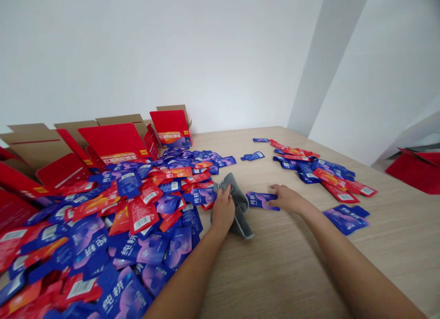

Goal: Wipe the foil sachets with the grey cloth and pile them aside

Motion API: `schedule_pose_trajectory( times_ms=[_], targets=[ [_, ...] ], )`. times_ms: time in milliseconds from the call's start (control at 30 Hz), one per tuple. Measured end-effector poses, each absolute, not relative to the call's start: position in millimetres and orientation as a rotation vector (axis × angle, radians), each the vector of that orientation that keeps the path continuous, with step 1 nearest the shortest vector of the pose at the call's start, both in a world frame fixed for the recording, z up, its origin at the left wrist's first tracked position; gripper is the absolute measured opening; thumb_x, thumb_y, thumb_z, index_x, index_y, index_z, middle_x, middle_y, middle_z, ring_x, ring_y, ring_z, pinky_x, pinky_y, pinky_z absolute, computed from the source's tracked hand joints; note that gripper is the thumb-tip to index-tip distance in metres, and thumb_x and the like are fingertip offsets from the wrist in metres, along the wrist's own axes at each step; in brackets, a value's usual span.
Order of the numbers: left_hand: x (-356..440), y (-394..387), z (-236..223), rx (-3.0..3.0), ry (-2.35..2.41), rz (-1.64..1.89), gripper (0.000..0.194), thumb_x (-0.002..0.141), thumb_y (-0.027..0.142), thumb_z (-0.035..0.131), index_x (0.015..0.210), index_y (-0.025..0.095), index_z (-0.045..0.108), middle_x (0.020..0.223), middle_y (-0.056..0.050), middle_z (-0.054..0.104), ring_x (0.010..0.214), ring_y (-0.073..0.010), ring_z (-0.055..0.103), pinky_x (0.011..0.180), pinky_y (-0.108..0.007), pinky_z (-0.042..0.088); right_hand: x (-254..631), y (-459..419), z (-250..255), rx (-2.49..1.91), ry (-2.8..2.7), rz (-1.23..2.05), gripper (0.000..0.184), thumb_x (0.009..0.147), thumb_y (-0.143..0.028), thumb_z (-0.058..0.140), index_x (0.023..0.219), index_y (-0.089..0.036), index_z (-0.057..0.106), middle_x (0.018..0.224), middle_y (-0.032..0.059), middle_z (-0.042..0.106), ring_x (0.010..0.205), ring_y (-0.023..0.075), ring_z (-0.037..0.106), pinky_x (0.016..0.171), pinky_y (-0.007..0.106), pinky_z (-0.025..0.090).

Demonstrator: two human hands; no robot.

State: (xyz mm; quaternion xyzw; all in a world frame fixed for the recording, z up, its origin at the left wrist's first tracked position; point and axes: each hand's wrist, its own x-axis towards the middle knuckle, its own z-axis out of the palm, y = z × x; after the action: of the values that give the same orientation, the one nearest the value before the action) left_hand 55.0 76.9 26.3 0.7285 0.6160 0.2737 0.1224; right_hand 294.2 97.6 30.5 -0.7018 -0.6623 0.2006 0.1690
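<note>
My left hand [223, 210] is closed on a crumpled grey cloth [239, 204], pressed near the tabletop. Just right of the cloth lies a blue-purple pouch [258, 200], its left end against or under the cloth; I cannot tell which. At the pouch's other end is my right hand [287, 198], fingers apart, the thumb touching the pouch and the index finger held off it. On the left a big heap of blue pouches [146, 248] and red pouches [141, 213] spreads right up to my left hand.
Several open red cartons [115, 142] stand behind the heap at the back left, with another carton [172, 126] by the wall. Loose pouches [332, 172] lie on the wooden table [275, 264] at the right, one blue pouch [346, 218] nearer me. A red object [414, 170] shows at far right.
</note>
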Motion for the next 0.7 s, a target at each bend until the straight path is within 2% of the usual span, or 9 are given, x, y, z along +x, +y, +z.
schedule_pose_trajectory(
  times_ms=[100,267,367,433,533,600,700],
  targets=[
    [59.1,69.5,28.8,2.244,1.729,0.772,0.046,0.092,0.012,0.029,0.136,0.014,0.042,0.12,-0.012,0.052,0.109,-0.0187,0.054,0.092,-0.027,0.043,269.9,94.3,27.1,-1.818,-1.874,0.661,0.068,0.05,-0.025,0.077,0.114,-0.012,0.061,0.112,0.0164,0.063,0.095,0.0272,0.061,0.082,0.035,0.046],
    [74.1,51.3,30.3,2.552,1.445,0.572,0.055,0.086,0.012,0.042,0.139,0.025,0.037,0.121,-0.007,0.051,0.107,-0.0189,0.053,0.093,-0.028,0.042,238.0,90.8,23.4,-1.431,-1.938,0.846,0.028,0.061,-0.015,0.06,0.086,-0.021,0.07,0.09,0.0063,0.072,0.087,0.0246,0.063,0.08,0.033,0.046],
    [77.3,54.1,28.2,2.623,1.432,0.438,0.057,0.083,0.01,0.044,0.139,0.02,0.038,0.12,-0.01,0.051,0.104,-0.0204,0.054,0.09,-0.029,0.044,239.1,91.5,24.4,-1.33,-1.976,0.986,0.017,0.062,-0.017,0.055,0.071,-0.021,0.068,0.077,0.0021,0.071,0.082,0.0234,0.062,0.076,0.031,0.047],
    [74.5,61.7,27.6,2.619,1.521,0.382,0.055,0.082,0.008,0.042,0.137,0.016,0.041,0.12,-0.013,0.05,0.103,-0.0225,0.054,0.087,-0.031,0.046,244.2,93.3,24.3,-1.36,-1.957,1.064,0.009,0.062,-0.02,0.056,0.062,-0.021,0.065,0.065,-0.0007,0.067,0.072,0.0203,0.059,0.069,0.029,0.046],
    [69.0,69.3,28.7,2.579,1.685,0.33,0.051,0.083,0.006,0.037,0.133,0.011,0.045,0.117,-0.017,0.051,0.1,-0.0259,0.054,0.08,-0.035,0.048,249.0,95.9,22.1,-1.432,-1.892,1.098,0.011,0.063,-0.024,0.056,0.053,-0.02,0.057,0.05,-0.0036,0.056,0.054,0.0138,0.051,0.056,0.025,0.041],
    [68.8,66.1,29.9,2.574,1.732,0.309,0.051,0.082,0.006,0.037,0.133,0.01,0.044,0.117,-0.018,0.051,0.099,-0.0268,0.054,0.078,-0.036,0.049,248.0,96.9,20.5,-1.441,-1.849,1.087,0.012,0.065,-0.025,0.054,0.054,-0.019,0.056,0.047,-0.0046,0.051,0.049,0.0116,0.046,0.052,0.024,0.037],
    [74.7,52.6,30.5,2.655,1.615,0.283,0.058,0.081,0.01,0.044,0.138,0.017,0.039,0.121,-0.013,0.05,0.1,-0.0234,0.054,0.082,-0.031,0.047,242.6,96.7,20.2,-1.401,-1.804,1.099,0.009,0.063,-0.025,0.051,0.06,-0.02,0.057,0.05,-0.0048,0.053,0.049,0.0112,0.044,0.05,0.023,0.036]
  ],
)
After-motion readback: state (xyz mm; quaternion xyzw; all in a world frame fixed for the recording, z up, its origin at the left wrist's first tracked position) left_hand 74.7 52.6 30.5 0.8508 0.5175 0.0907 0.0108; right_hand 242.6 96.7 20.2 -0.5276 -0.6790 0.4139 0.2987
